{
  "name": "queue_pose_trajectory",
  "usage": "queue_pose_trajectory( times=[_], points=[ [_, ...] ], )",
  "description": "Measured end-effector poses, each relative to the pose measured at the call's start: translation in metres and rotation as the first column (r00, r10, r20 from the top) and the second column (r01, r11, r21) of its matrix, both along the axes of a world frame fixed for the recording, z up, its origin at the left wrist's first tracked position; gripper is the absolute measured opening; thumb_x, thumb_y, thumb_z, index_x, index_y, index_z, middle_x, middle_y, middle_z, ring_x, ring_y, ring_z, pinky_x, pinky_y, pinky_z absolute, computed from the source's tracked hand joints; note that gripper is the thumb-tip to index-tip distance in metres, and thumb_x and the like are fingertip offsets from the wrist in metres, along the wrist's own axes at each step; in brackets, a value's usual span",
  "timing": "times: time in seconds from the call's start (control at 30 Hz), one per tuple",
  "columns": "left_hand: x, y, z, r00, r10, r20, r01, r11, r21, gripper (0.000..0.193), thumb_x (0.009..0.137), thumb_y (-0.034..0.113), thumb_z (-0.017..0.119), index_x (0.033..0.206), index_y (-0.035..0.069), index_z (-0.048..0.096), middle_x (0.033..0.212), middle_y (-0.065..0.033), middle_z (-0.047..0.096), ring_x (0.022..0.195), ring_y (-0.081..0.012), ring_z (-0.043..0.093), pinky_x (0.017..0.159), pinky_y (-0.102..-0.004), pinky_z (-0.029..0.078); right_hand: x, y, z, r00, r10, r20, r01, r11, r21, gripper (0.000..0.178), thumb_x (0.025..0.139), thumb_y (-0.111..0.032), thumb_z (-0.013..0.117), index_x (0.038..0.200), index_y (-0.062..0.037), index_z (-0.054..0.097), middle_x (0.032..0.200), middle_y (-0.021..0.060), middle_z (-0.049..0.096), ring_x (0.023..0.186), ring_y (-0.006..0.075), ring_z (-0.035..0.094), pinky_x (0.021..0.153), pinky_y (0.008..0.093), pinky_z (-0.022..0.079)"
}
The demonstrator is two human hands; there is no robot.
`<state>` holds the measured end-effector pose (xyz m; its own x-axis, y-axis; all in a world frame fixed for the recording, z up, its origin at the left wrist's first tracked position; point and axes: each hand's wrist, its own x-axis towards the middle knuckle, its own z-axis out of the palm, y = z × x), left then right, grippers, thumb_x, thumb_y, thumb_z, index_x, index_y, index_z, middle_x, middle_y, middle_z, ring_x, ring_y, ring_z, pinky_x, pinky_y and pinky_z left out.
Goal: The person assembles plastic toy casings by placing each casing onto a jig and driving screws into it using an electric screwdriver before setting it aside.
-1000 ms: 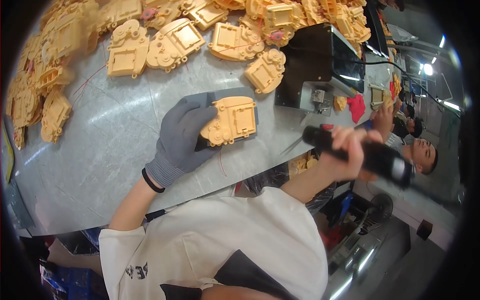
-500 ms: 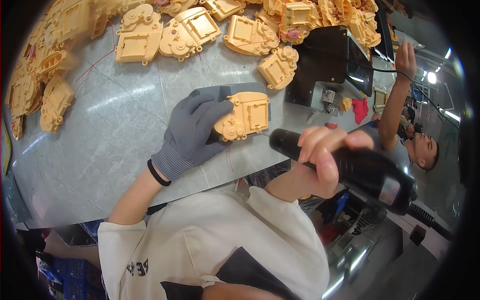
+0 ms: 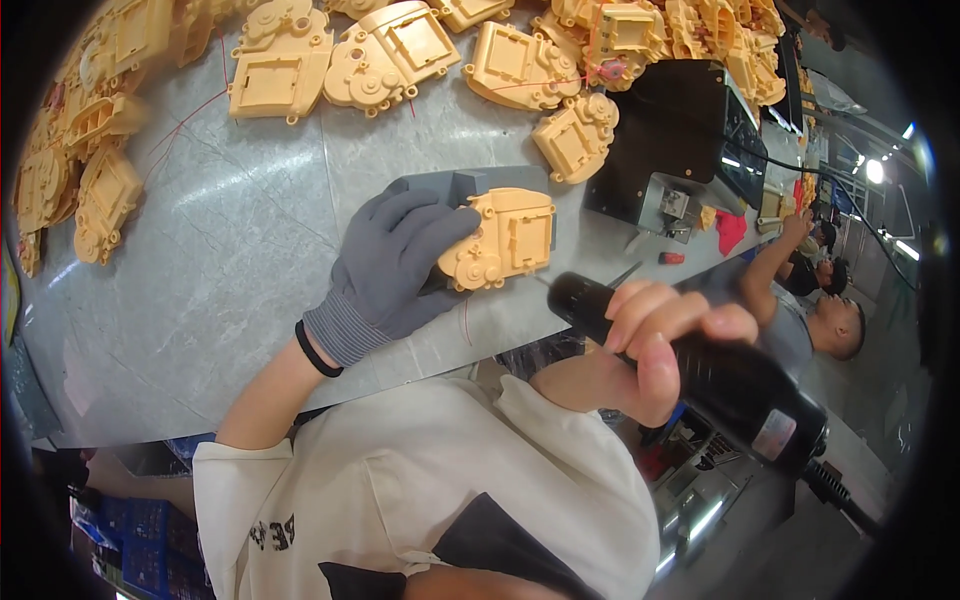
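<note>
My left hand (image 3: 395, 262), in a grey knitted glove, grips a yellow plastic housing (image 3: 512, 238) by its left side. The housing rests at a grey block-like fixture (image 3: 425, 182) on the table, its rectangular recess facing up. Wrapped round a black electric screwdriver (image 3: 740, 385) is my bare right hand (image 3: 655, 340). The tool lies nearly level, its thin bit pointing left at the housing's lower right edge. Whether the bit touches the housing I cannot tell. A thin red wire (image 3: 467, 318) hangs below the housing.
Several more yellow housings (image 3: 280, 70) lie along the far side and are heaped at the left. A black box-shaped machine (image 3: 655, 140) with a metal front stands at the right, near a red cloth (image 3: 731, 232). Beyond it sits another person (image 3: 790, 300).
The view has shifted slightly, so table things appear a little further right. My hands keep their holds on housing and screwdriver. The other person's raised arm has come down.
</note>
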<state>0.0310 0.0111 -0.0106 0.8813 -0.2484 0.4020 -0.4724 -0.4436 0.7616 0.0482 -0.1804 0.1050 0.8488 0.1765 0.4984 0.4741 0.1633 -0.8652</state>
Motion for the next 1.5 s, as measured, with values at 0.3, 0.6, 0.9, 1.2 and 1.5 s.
queue_pose_trajectory(
  times=[0.3,0.6,0.9,1.2,1.5],
  points=[
    [0.003,0.001,0.0,1.0,-0.013,-0.008,0.013,1.0,-0.019,0.062,0.06,0.026,0.073,0.115,0.009,0.05,0.1,-0.0092,0.056,0.095,-0.0295,0.053,0.078,-0.0434,0.045,0.002,0.002,-0.001,0.999,0.012,-0.039,-0.013,1.0,-0.025,0.046,0.07,0.011,0.056,0.106,-0.0053,0.034,0.067,0.0116,0.052,0.052,0.0217,0.052,0.051,0.0362,0.044],
    [0.004,-0.002,0.003,1.0,-0.023,-0.017,0.024,1.0,0.01,0.064,0.057,0.024,0.075,0.114,0.008,0.051,0.101,-0.0095,0.056,0.095,-0.0307,0.053,0.08,-0.0441,0.044,0.0,0.008,-0.011,0.997,-0.082,-0.008,0.083,0.993,0.083,0.044,0.07,0.011,0.059,0.104,-0.0045,0.036,0.067,0.012,0.054,0.051,0.0216,0.053,0.05,0.0343,0.044],
    [-0.005,-0.006,0.001,0.999,0.005,-0.033,-0.004,0.999,0.042,0.07,0.05,0.015,0.083,0.112,0.006,0.05,0.106,-0.0115,0.056,0.1,-0.0313,0.052,0.088,-0.0416,0.042,0.005,-0.076,0.015,0.888,-0.459,0.042,0.41,0.828,0.382,0.033,0.074,-0.002,0.05,0.106,-0.0067,0.044,0.063,0.0031,0.048,0.05,0.0147,0.048,0.057,0.0321,0.043],
    [-0.005,-0.009,0.004,1.0,0.023,-0.021,-0.021,0.998,0.064,0.075,0.047,0.013,0.083,0.114,0.006,0.049,0.109,-0.0109,0.056,0.102,-0.0308,0.052,0.089,-0.0395,0.042,0.072,-0.111,0.0,0.685,-0.728,0.01,0.721,0.681,0.127,0.03,0.069,0.007,0.054,0.096,-0.0011,0.046,0.062,0.0063,0.049,0.048,0.0153,0.046,0.052,0.0293,0.042],
    [-0.001,-0.003,0.013,0.997,-0.016,-0.075,0.018,0.999,0.034,0.071,0.055,0.02,0.079,0.118,0.009,0.047,0.107,-0.0096,0.056,0.1,-0.0304,0.053,0.089,-0.0434,0.04,-0.02,-0.017,0.006,0.997,0.08,0.011,-0.081,0.99,0.116,0.045,0.075,0.004,0.06,0.109,-0.0071,0.032,0.069,0.0084,0.053,0.053,0.0204,0.054,0.055,0.0377,0.045]
  ],
)
